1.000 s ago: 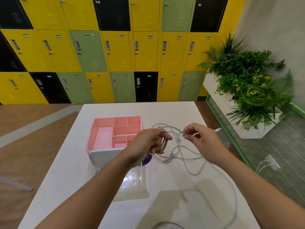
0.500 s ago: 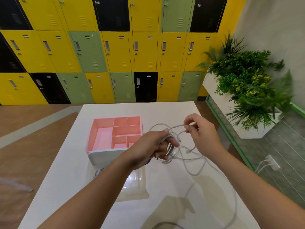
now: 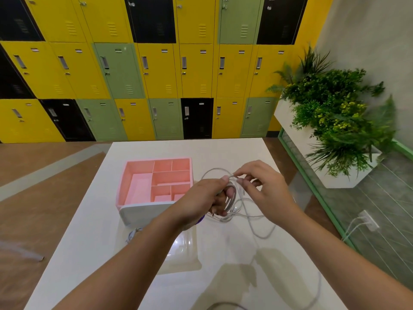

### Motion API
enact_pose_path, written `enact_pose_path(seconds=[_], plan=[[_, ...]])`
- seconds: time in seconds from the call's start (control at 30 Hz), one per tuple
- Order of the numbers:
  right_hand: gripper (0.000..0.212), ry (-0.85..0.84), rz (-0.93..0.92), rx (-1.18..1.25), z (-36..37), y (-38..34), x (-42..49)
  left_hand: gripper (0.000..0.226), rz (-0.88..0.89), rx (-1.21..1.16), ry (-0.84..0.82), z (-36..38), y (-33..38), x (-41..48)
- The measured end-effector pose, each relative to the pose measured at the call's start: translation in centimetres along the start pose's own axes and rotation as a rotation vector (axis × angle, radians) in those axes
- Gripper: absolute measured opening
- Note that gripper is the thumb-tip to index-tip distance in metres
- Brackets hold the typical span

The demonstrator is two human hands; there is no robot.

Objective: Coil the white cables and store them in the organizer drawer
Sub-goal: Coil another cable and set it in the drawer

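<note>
Now, left hand (image 3: 199,198) grip tight around the white cable coil (image 3: 232,199), right hand (image 3: 266,193) pinch on one strand.

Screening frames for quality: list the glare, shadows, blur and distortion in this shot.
Head view: the wide-angle lens bows the lockers outward; bright glare sits on the clear plastic tray under the left hand; soft arm shadows fall on the glossy table; the plant near the right edge looks smeared; the white cable and the right hand are fairly sharp.
</note>
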State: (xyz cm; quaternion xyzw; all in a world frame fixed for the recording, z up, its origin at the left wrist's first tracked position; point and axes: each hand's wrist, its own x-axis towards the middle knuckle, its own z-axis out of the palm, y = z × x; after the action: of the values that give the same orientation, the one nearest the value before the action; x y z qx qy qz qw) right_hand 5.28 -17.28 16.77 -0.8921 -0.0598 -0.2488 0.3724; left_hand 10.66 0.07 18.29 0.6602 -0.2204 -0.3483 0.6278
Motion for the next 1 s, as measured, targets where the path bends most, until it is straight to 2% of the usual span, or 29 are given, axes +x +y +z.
enact_pose_path(seconds=[0.13, 0.33, 0.43, 0.67, 0.83, 1.0], plan=[[0.017, -0.024, 0.027, 0.097, 0.5, -0.4, -0.7, 0.041, 0.007, -0.027, -0.004, -0.2, 0.0, 0.0], [0.028, -0.222, 0.262, 0.405, 1.6, -1.0, -2.0, 0.042, 0.013, -0.110, -0.028, -0.4, -0.4, 0.3], [0.025, -0.171, 0.332, 0.483, 1.9, -1.0, -1.9, 0.045, 0.011, -0.111, -0.061, -0.2, -0.5, 0.3], [0.019, -0.113, 0.381, 0.479, 2.4, -1.1, -1.6, 0.041, 0.008, 0.016, -0.030, 0.0, -0.2, 0.2], [0.010, -0.118, 0.405, 0.493, 2.2, -1.2, -1.6, 0.036, 0.070, 0.157, 0.097, -0.7, -0.4, 0.6], [0.011, -0.176, 0.491, 0.525, 1.9, -0.7, -1.6, 0.036, 0.107, 0.276, 0.157, -0.4, -0.8, 0.8]])
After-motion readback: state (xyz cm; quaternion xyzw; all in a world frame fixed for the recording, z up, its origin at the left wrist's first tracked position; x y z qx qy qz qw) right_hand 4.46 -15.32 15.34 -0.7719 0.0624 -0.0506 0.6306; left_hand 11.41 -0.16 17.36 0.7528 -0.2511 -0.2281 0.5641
